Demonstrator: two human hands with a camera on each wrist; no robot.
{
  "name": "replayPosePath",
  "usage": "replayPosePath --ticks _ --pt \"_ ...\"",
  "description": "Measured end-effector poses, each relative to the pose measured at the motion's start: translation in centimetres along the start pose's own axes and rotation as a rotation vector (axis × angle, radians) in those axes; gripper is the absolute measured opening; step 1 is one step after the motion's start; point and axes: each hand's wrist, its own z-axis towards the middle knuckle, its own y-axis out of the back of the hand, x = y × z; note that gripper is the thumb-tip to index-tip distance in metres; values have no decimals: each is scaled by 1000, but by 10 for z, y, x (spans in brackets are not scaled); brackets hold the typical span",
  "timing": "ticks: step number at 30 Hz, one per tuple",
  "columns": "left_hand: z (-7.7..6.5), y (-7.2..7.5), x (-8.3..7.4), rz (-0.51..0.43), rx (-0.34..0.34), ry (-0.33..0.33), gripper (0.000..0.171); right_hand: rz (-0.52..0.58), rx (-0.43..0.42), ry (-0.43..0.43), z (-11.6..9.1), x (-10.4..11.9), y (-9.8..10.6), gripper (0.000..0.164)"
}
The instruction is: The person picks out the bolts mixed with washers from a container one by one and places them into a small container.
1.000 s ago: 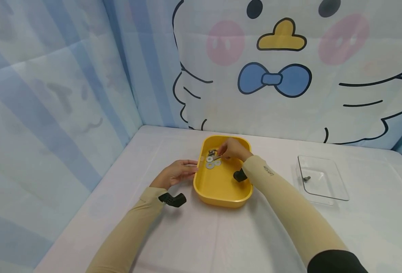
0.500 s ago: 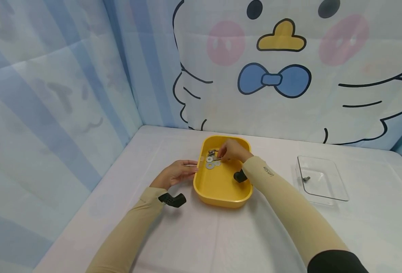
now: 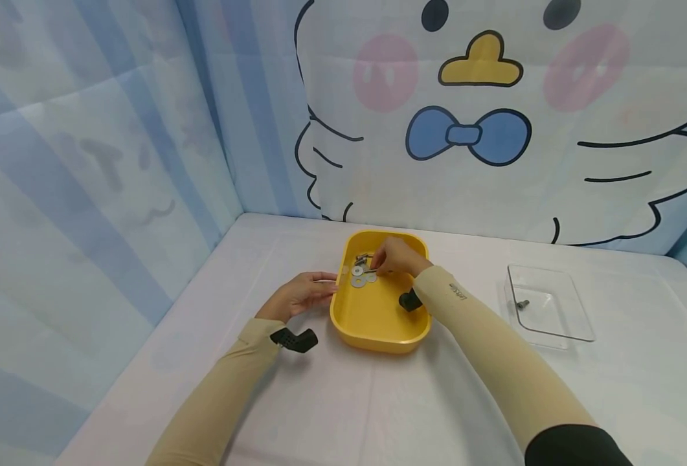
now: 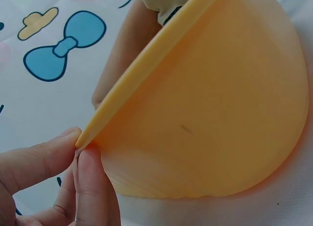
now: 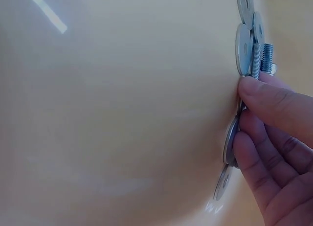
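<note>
Head view shows the right hand (image 3: 398, 255) reaching into a yellow tray (image 3: 378, 323), with a bolt (image 3: 371, 270) poking out from its fingertips toward the tray's left side. From the right wrist, that bolt sits between thumb and fingers, which are nearly closed in a pinch, its threaded end standing clear above the thumb and its other end hidden by the hand. The left hand (image 3: 302, 296) pinches the tray's left rim, its thumb and fingers almost together with only the thin edge between them. Several flat washers (image 3: 358, 282) lie near the right fingertips, some overlapping, and a small pile of bolts (image 3: 362, 259) lies just beyond them. A second threaded bolt (image 5: 267, 57) stands right beside the pinched one, crowding the fingers. Off to the right on the white table (image 3: 320, 408), well apart from the tray, a clear box (image 3: 553, 310) holds a small bolt (image 3: 523, 304). The right hand and its tan sleeve (image 3: 477, 330) cover part of the tray from above. Only the left wrist view shows the tray's outer wall close up, with a small dark mark (image 4: 186, 129) on it; the washers are hidden there, while the right wrist view shows them nearly edge-on.
</note>
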Motion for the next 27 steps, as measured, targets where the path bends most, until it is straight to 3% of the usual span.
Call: replayPosePath --ticks 15,27 --pt "2 0 1 -34 9 -1 43 -33 12 31 1 0 -1 9" --pt "0 3 3 -26 50 -52 43 -37 8 41 1 -2 -1 6"
